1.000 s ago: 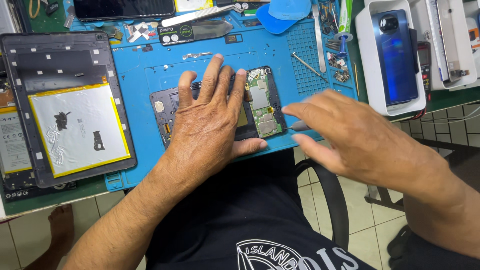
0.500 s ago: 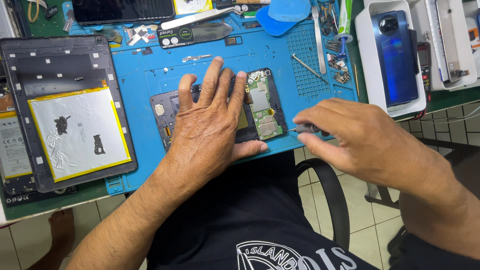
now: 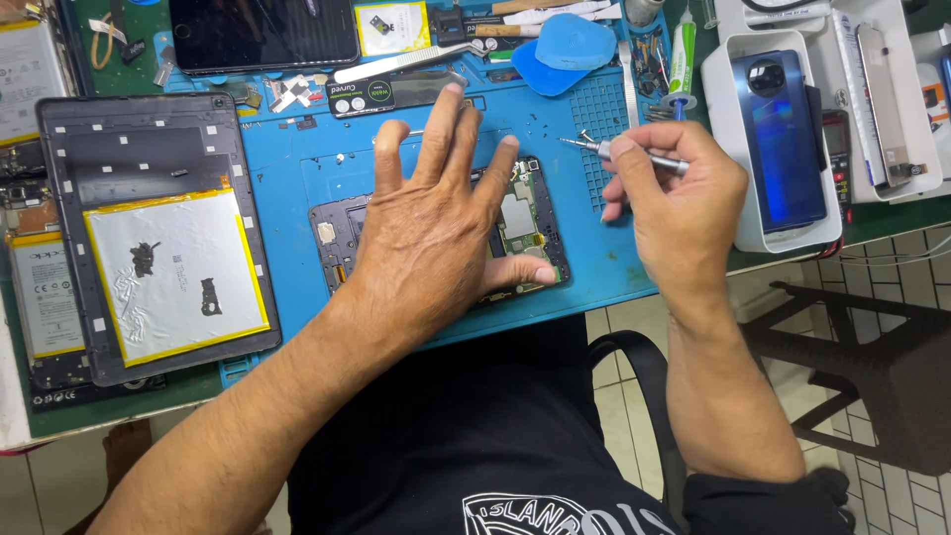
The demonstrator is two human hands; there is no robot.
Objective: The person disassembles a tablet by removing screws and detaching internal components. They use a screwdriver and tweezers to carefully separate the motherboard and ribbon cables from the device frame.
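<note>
The left hand [image 3: 436, 223] lay spread flat on the opened phone [image 3: 520, 223]; at its three o'clock, the right hand [image 3: 684, 203] gripped a screwdriver [image 3: 619, 151].

1. Opened phone [image 3: 523, 226]: back cover off, green circuit board exposed, lying flat on the blue mat, mostly hidden under a spread palm.
2. Precision screwdriver [image 3: 634, 156]: slim metal shaft, held nearly level, tip pointing left, just right of the phone.

The left hand [image 3: 436, 223] lies flat on an opened phone [image 3: 520, 223] on the blue mat [image 3: 297, 178]. Just right, the right hand [image 3: 684, 203] grips a small screwdriver [image 3: 634, 156].
</note>
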